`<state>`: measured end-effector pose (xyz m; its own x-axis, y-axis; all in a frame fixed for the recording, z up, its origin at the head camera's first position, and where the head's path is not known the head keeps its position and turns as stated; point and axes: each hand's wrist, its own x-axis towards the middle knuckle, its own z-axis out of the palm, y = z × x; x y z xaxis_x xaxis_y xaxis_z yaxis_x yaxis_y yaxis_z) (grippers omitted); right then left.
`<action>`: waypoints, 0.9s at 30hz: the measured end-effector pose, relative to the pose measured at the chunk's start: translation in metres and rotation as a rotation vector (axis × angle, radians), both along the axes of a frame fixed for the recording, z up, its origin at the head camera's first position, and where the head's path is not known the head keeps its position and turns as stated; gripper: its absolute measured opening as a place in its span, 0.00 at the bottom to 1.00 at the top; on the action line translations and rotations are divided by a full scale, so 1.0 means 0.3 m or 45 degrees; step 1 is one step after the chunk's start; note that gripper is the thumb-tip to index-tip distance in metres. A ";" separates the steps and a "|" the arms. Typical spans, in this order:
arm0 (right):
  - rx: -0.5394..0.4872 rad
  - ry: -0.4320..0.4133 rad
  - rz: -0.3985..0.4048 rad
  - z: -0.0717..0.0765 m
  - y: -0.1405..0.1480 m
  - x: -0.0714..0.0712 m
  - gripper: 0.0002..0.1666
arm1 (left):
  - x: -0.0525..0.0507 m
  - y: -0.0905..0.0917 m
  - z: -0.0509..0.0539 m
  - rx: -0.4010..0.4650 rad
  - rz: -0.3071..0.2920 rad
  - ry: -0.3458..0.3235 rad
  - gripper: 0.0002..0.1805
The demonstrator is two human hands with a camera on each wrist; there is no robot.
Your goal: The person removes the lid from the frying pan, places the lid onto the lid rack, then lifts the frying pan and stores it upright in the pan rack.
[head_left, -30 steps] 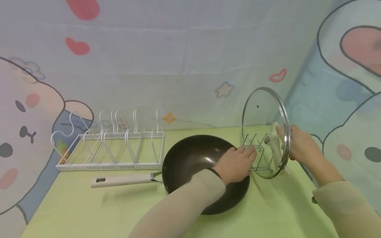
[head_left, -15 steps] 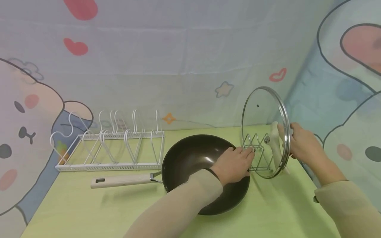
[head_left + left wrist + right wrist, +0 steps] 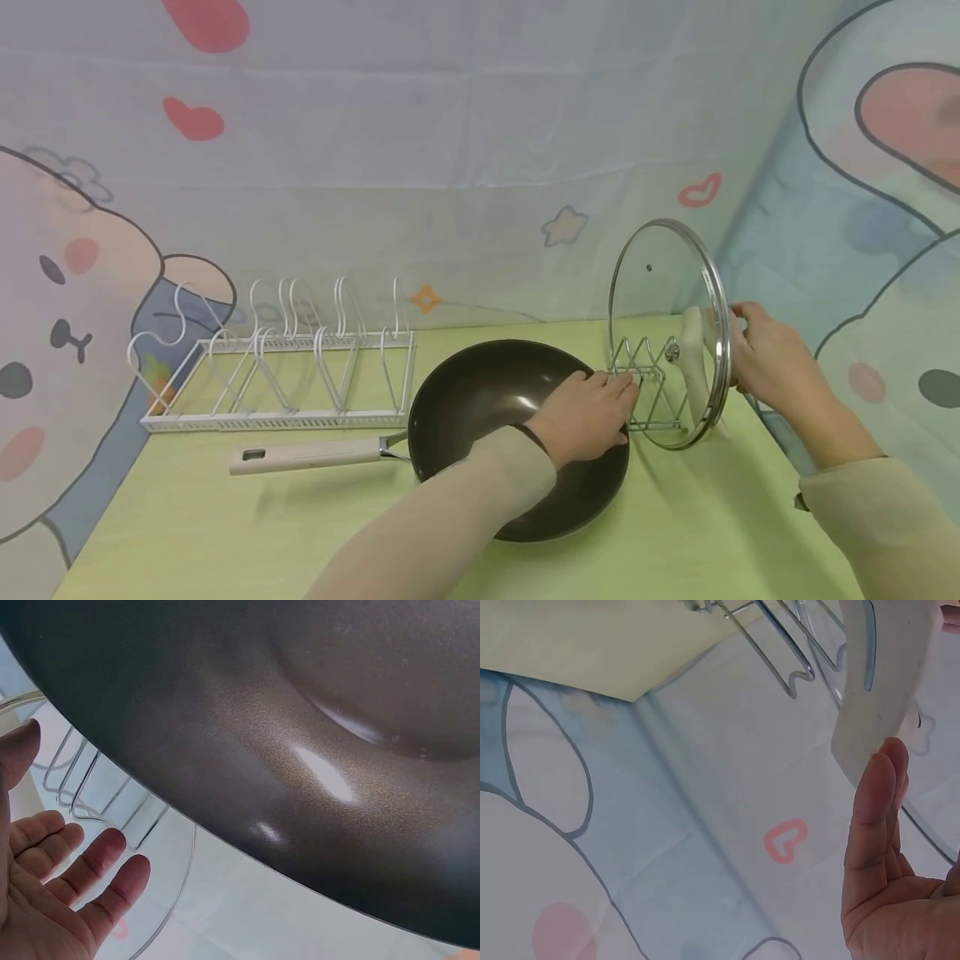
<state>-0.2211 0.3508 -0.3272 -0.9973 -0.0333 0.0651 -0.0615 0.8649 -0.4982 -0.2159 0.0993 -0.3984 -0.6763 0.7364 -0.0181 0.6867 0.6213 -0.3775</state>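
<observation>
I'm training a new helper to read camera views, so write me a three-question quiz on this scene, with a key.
1. True or false: the glass lid lies flat over the wok.
2. Multiple choice: in the head view, where does the wok's handle point?
A) Left
B) Right
C) Straight toward the wearer
3. Short answer: which hand is over the wok's right-hand edge in the head view?

Key
1. False; the lid stands on edge, to the right of the wok.
2. A
3. The left hand.
</observation>
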 end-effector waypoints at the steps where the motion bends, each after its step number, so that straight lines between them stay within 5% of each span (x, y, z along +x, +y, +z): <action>1: -0.006 0.011 0.000 0.002 0.000 0.002 0.52 | -0.001 -0.001 0.002 0.001 -0.001 0.000 0.41; 27: -0.107 0.261 -0.013 0.094 -0.056 0.074 0.44 | -0.011 -0.107 0.017 0.115 -0.001 -0.002 0.41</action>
